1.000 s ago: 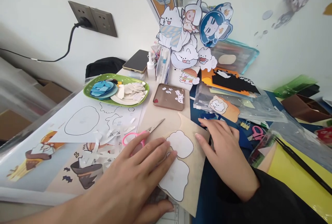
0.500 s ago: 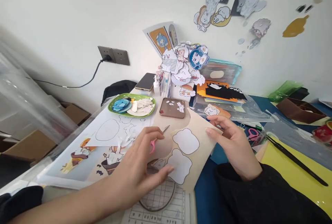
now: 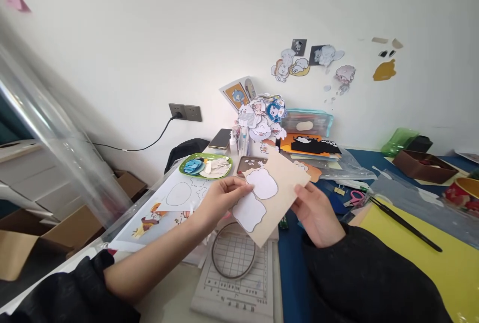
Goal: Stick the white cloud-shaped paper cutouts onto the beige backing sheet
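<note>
A beige sheet (image 3: 281, 183) is held up above the table, tilted, with two white paper shapes on it, an upper one (image 3: 265, 184) and a lower one (image 3: 250, 213). My left hand (image 3: 224, 195) pinches the sheet's left edge beside the white shapes, thumb and fingers together. At the sheet's right edge, my right hand (image 3: 316, 213) grips it between thumb and fingers. Under the sheet lie a round hoop (image 3: 214, 258) and a printed grid pad (image 3: 232, 293).
A green tray (image 3: 183, 165) of blue and white cutouts and a brown tray (image 3: 241, 164) stand behind. Black tweezers (image 3: 407, 225) lie on yellow paper (image 3: 389, 258) at right, near pink scissors (image 3: 357, 198). Drawings (image 3: 142, 225) lie at left.
The beige sheet has been lifted off the table and turned. My left hand has closed on its left edge. The view has shifted, and the pink scissors near my left hand are now mostly hidden.
</note>
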Demonstrator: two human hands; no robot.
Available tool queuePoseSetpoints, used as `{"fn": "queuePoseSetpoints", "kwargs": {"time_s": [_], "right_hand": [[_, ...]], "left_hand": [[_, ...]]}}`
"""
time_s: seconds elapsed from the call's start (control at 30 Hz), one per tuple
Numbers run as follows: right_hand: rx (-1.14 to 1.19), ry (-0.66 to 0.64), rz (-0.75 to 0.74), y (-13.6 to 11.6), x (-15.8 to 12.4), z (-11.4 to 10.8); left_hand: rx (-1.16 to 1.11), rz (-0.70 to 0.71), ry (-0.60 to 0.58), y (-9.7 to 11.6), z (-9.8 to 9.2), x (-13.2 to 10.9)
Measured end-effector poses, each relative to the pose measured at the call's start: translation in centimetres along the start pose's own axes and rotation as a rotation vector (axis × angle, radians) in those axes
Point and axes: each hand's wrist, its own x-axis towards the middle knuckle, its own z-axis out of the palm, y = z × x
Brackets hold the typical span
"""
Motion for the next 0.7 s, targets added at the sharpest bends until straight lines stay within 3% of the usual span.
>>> {"fn": "queuePoseSetpoints", "kwargs": {"time_s": [0.13,0.43,0.7], "right_hand": [[-0.083,-0.074,0.077,1.0,-0.4,0.8],[-0.261,-0.100,-0.089,1.4,-0.8,1.4],[-0.227,-0.145,-0.002,2.1,-0.6,0.8]], "left_hand": [[-0.054,0.084,0.040,-0.1,0.9,-0.5],[-0.094,0.142,-0.053,-0.9,0.7,-1.2],[-0.179,0.064,-0.107,-0.9,0.1,-1.4]]}}
